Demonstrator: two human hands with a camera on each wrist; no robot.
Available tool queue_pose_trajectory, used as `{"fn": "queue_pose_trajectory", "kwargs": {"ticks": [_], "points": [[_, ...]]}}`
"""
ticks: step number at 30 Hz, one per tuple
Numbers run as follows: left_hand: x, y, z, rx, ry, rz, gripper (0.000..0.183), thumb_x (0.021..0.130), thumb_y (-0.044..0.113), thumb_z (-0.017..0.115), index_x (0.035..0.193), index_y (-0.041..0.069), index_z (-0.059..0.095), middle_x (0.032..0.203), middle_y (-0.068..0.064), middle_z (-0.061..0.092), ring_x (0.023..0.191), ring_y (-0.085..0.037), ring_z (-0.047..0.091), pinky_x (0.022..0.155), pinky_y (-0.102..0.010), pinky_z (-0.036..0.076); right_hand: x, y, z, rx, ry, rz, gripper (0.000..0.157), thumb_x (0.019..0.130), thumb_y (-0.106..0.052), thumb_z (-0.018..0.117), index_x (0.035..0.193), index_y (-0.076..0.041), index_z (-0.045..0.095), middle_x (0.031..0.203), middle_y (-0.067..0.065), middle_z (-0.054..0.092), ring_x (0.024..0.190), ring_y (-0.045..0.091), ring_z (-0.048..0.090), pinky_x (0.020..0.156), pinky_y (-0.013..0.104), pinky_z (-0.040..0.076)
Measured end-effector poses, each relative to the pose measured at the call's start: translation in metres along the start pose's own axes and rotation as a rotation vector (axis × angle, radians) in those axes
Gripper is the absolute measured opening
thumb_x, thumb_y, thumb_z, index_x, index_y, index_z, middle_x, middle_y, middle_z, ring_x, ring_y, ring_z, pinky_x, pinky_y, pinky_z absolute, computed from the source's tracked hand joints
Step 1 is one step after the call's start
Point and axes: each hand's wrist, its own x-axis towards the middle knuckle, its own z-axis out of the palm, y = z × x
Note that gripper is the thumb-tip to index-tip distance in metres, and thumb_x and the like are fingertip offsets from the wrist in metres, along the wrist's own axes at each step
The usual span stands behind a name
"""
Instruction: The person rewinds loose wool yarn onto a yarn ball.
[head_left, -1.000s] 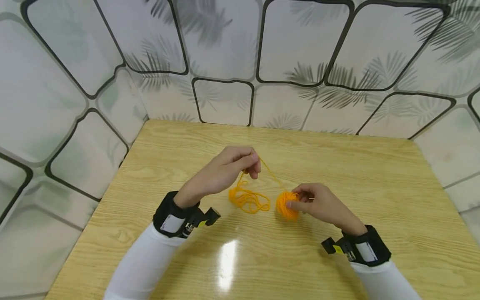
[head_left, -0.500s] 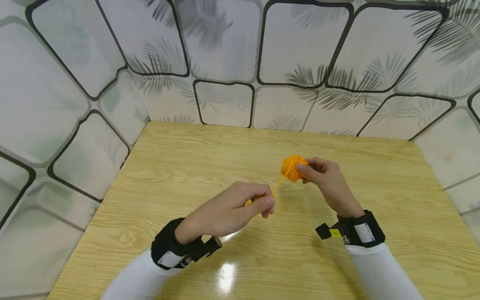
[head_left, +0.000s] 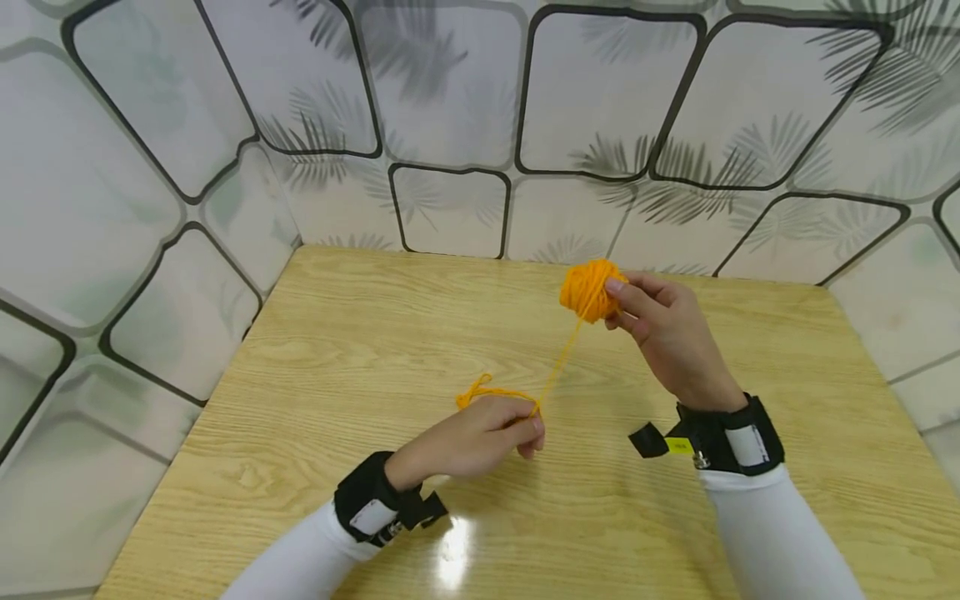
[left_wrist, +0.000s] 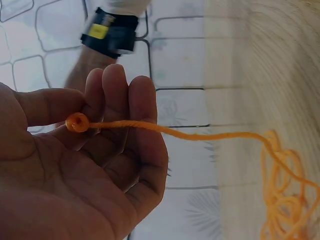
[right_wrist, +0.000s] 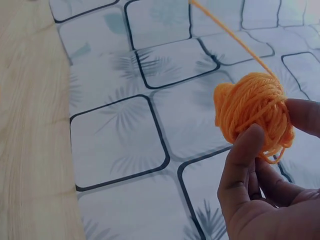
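Note:
A ball of orange yarn is held up over the far part of the table by my right hand. In the right wrist view, thumb and fingers grip the wound ball from its side. One taut strand runs down from it to my left hand, which is lower and nearer me. The left wrist view has the yarn strand crossing the curled fingers, with the thumb against them. Past that hand, loose yarn loops lie on the table, partly hidden by it in the head view.
The wood-grain table reaches back to a patterned wall covering. Another stretch of this covering stands along the left side. Both wrists wear black camera straps.
My right hand has lifted the yarn ball off the table and carried it up and away from me. The left hand has come down toward me, and the strand between them is longer.

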Motion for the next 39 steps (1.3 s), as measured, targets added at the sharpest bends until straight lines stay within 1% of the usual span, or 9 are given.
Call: {"fn": "queue_pose_trajectory", "kwargs": {"ticks": [5,9,14,18,22,26,28,33,39], "points": [[0.013,-0.019,-0.005,-0.101,-0.008,-0.057,0.032,0.101,0.026,0.033,0.087,0.009,0.057,0.080,-0.008,0.059,0.076,-0.026,0.055,0.063,-0.028,0.040,-0.008,-0.016,0.012,0.019,-0.069,-0.052,0.033,0.092,-0.016,0.055,0.113,0.009,0.051,0.104,0.014,0.056,0.085,0.023,0.050,0.071,0.027,0.045],[0.024,-0.036,-0.011,-0.175,0.013,-0.093,0.034,0.101,0.022,0.034,0.089,0.001,0.057,0.079,-0.012,0.057,0.078,-0.039,0.052,0.064,-0.032,0.040,-0.019,-0.028,0.023,0.008,-0.134,-0.097,0.027,0.093,-0.011,0.051,0.112,0.008,0.052,0.102,0.015,0.056,0.083,0.025,0.050,0.070,0.029,0.044],[0.037,-0.048,-0.020,-0.208,0.034,-0.107,0.036,0.101,0.020,0.034,0.091,-0.007,0.055,0.078,-0.016,0.056,0.078,-0.042,0.052,0.066,-0.039,0.043,-0.033,-0.038,0.035,-0.029,-0.199,-0.126,0.023,0.094,-0.007,0.048,0.113,0.007,0.051,0.102,0.017,0.053,0.083,0.027,0.048,0.071,0.030,0.044],[0.047,-0.052,-0.029,-0.238,0.043,-0.113,0.035,0.101,0.018,0.034,0.091,-0.008,0.054,0.079,-0.020,0.055,0.080,-0.043,0.051,0.071,-0.045,0.043,-0.041,-0.040,0.042,-0.055,-0.224,-0.112,0.023,0.094,-0.006,0.048,0.114,0.005,0.052,0.102,0.017,0.053,0.083,0.026,0.048,0.071,0.031,0.045],[0.056,-0.050,-0.041,-0.214,0.037,-0.105,0.035,0.101,0.022,0.032,0.093,-0.001,0.057,0.082,-0.023,0.054,0.082,-0.044,0.050,0.073,-0.047,0.042,-0.047,-0.036,0.047,-0.064,-0.253,-0.097,0.023,0.093,-0.004,0.048,0.114,0.005,0.053,0.103,0.017,0.054,0.083,0.025,0.050,0.070,0.031,0.047],[0.064,-0.047,-0.054,-0.192,0.046,-0.086,0.033,0.101,0.023,0.031,0.093,0.005,0.058,0.084,-0.016,0.053,0.079,-0.031,0.050,0.076,-0.046,0.042,-0.055,-0.029,0.052,-0.091,-0.282,-0.072,0.023,0.092,-0.003,0.049,0.113,0.004,0.054,0.103,0.018,0.055,0.081,0.025,0.052,0.068,0.034,0.047],[0.067,-0.044,-0.061,-0.178,0.061,-0.086,0.032,0.101,0.020,0.031,0.091,0.005,0.057,0.084,-0.012,0.052,0.078,-0.030,0.049,0.076,-0.047,0.042,-0.059,-0.024,0.053,-0.104,-0.293,-0.055,0.023,0.092,-0.004,0.050,0.113,0.003,0.054,0.102,0.018,0.055,0.080,0.025,0.052,0.067,0.035,0.048],[0.072,-0.032,-0.076,-0.151,0.087,-0.077,0.032,0.100,0.019,0.031,0.090,0.004,0.057,0.086,-0.015,0.057,0.079,-0.034,0.050,0.074,-0.046,0.041,-0.067,-0.010,0.056,-0.119,-0.323,-0.015,0.023,0.092,-0.005,0.051,0.114,0.001,0.055,0.102,0.020,0.057,0.080,0.028,0.054,0.068,0.038,0.048],[0.076,-0.014,-0.090,-0.145,0.102,-0.034,0.035,0.102,0.023,0.030,0.089,0.002,0.056,0.082,-0.014,0.058,0.076,-0.028,0.049,0.074,-0.041,0.041,-0.072,0.007,0.056,-0.141,-0.359,0.069,0.024,0.091,-0.009,0.054,0.114,0.000,0.055,0.105,0.020,0.058,0.082,0.028,0.058,0.069,0.040,0.049]]}}
